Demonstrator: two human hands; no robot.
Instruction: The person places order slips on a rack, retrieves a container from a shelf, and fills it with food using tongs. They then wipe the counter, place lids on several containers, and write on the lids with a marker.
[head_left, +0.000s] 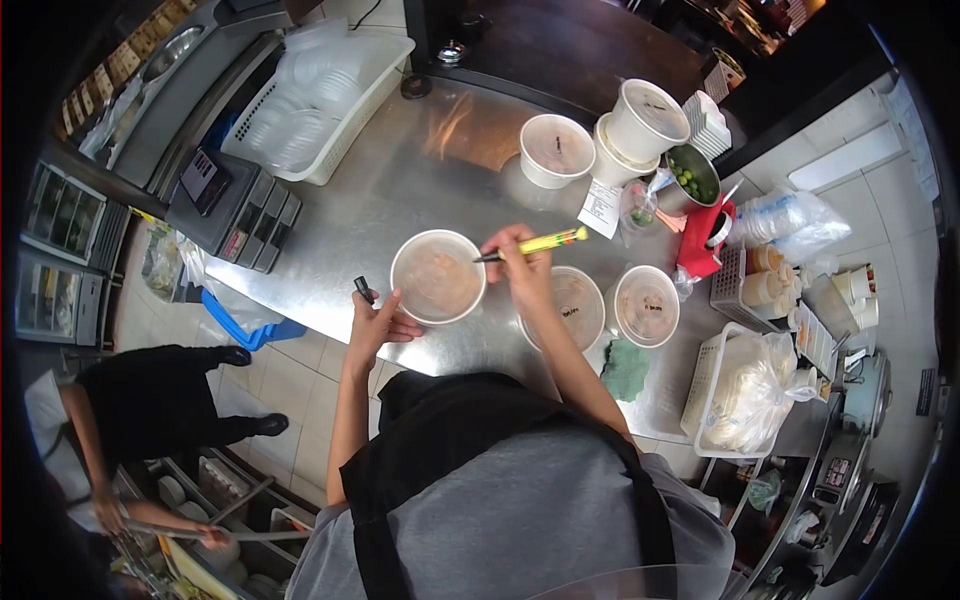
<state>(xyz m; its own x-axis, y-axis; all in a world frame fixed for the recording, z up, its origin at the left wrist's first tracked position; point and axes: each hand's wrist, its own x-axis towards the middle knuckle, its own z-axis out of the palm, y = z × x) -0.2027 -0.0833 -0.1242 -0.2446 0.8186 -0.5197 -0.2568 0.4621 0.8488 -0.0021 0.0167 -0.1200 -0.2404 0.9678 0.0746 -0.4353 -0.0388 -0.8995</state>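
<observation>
My right hand [522, 268] grips a yellow marker pen [556, 241], its dark tip pointing left at the edge of a white round tub [438, 312]. A see-through lid covers this tub, with pale orange-brown food beneath. Between thumb and finger my left hand [374, 328] holds a black marker cap [363, 289], while its fingertips rest against the tub's lower left side. Beside my right forearm, which partly hides it, stands a lidded tub [578, 300] with dark writing on top. Right of that is another written-on tub [645, 306].
More marked tubs [556, 150] and a tub stack [652, 115] stand at the back, near a paper slip [600, 207] and a metal pot [692, 178] of green fruit. A basket of plastic lids [330, 150] sits back left. Another person [140, 400] stands at lower left.
</observation>
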